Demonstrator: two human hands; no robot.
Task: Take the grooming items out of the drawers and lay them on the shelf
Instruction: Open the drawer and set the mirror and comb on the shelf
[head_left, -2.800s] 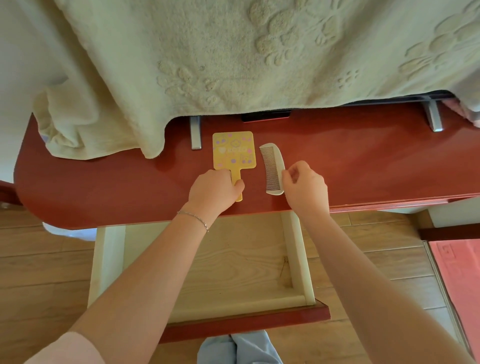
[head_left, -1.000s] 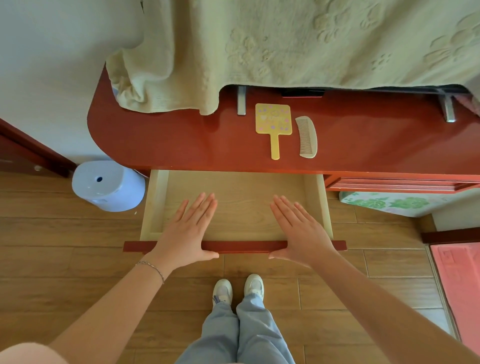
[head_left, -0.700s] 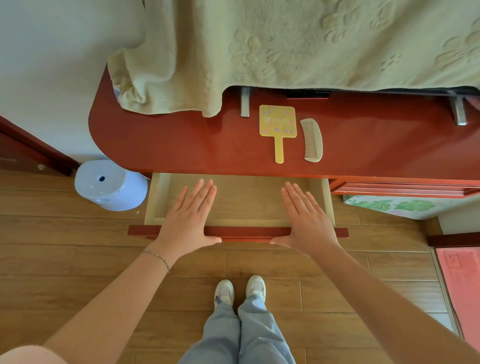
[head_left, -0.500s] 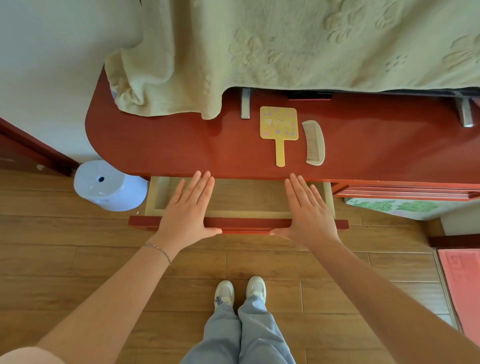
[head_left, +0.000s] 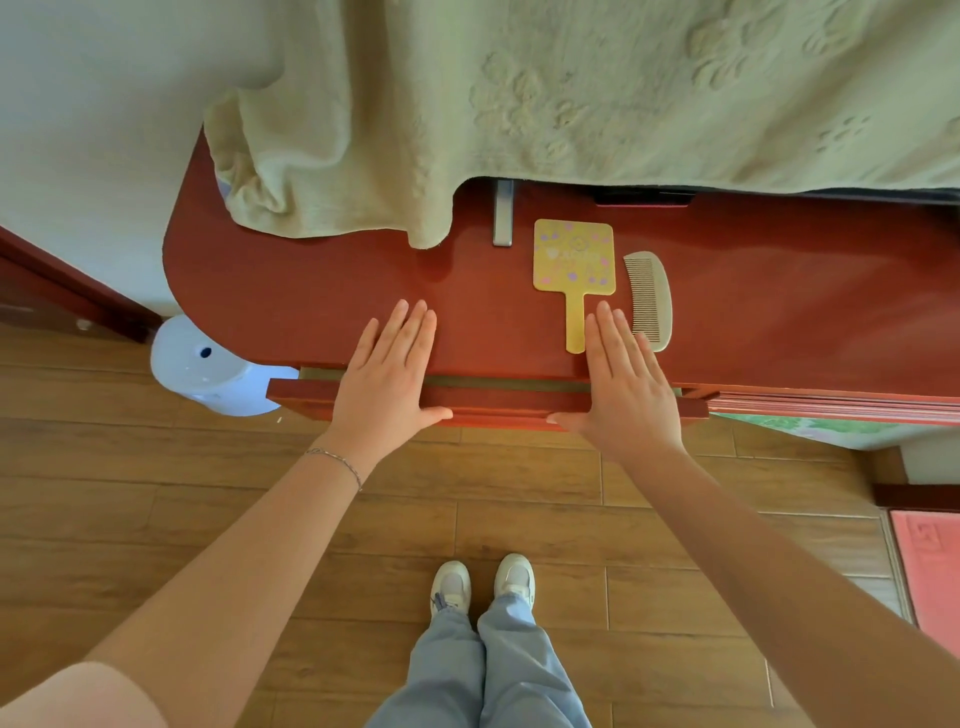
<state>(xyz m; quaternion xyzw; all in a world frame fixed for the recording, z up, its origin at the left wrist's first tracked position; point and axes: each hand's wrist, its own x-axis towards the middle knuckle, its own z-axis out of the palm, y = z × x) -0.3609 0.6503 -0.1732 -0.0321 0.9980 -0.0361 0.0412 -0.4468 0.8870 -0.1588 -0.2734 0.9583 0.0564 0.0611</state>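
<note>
A yellow hand mirror (head_left: 573, 254) and a cream comb (head_left: 650, 296) lie side by side on the glossy red shelf (head_left: 311, 291). Below the shelf's front edge the red-fronted drawer (head_left: 498, 402) sticks out only a narrow strip, its inside almost hidden. My left hand (head_left: 387, 379) and my right hand (head_left: 623, 384) rest flat against the drawer front, fingers straight and slightly spread, holding nothing. My right fingertips reach up beside the mirror's handle and the comb's lower end.
A pale green towel (head_left: 519, 104) drapes over the back of the shelf. A light blue bin (head_left: 208, 369) stands on the wooden floor at the left. A second drawer edge (head_left: 831, 402) shows at right, a pink mat (head_left: 930, 566) at far right. My shoes (head_left: 480, 582) are below.
The drawer has slid inward from well open to nearly closed, with both flat hands moving forward on its front. The mirror and comb stayed on the shelf where my hands left them.
</note>
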